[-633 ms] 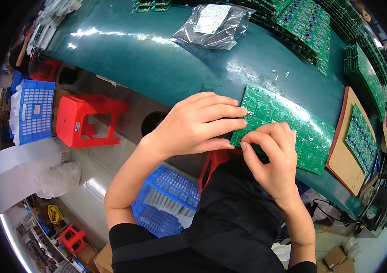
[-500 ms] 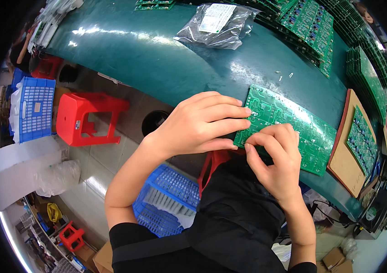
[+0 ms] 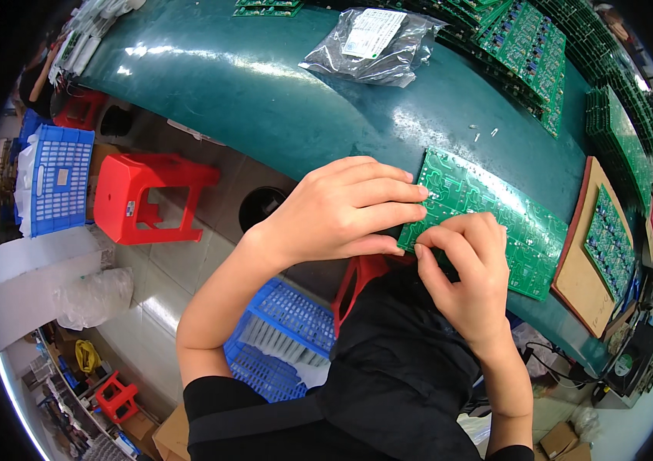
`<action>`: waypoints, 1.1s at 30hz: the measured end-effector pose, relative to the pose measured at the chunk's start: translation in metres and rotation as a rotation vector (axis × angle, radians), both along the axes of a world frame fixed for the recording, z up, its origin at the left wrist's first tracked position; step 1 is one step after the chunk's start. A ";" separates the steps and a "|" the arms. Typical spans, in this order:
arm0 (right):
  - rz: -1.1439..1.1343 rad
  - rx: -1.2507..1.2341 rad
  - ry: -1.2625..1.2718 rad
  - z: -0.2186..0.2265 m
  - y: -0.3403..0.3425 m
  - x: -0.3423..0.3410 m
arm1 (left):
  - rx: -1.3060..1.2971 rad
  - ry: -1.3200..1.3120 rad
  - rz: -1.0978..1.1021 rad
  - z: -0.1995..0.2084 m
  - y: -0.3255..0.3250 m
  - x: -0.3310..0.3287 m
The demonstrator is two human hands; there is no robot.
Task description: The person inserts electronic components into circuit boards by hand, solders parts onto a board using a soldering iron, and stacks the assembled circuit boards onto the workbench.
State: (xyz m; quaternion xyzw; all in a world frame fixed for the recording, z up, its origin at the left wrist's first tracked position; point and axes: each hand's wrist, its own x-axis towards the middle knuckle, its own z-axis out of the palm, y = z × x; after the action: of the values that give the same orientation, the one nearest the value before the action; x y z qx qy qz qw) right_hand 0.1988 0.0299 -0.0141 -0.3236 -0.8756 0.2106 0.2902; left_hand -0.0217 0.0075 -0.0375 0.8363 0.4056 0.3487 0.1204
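A long green circuit board (image 3: pixel 487 207) lies at the near edge of the table, slanting down to the right. My left hand (image 3: pixel 342 207) grips its left end, the fingers side by side along that edge and the thumb at the near corner. Over the board's near left part, my right hand (image 3: pixel 468 269) is closed in a pinch, thumb and forefinger tips close together. Whatever lies between those tips is too small or hidden to make out. A few tiny pale pin-like parts (image 3: pixel 477 138) lie just beyond the board.
Beyond is a clear plastic bag (image 3: pixel 372 48) with a white label. Stacks of populated circuit boards (image 3: pixel 526 50) stand at the far right. A brown board (image 3: pixel 576 269) carries another populated circuit board (image 3: pixel 610 242). Left of the table are a red stool (image 3: pixel 130 196) and a blue crate (image 3: pixel 64 180).
The view has shifted slightly. Both hands keep nearly the same place on the board, and the right hand stays pinched near its left end.
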 end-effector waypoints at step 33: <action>0.051 0.045 -0.098 0.008 -0.005 -0.005 | 0.100 0.034 0.036 -0.003 0.000 0.001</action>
State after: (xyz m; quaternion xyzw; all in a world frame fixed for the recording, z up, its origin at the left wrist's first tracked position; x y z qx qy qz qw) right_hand 0.1936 0.0249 -0.0064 -0.3044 -0.9013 0.1821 0.2487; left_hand -0.0208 0.0071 -0.0409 0.8396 0.4047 0.3563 0.0654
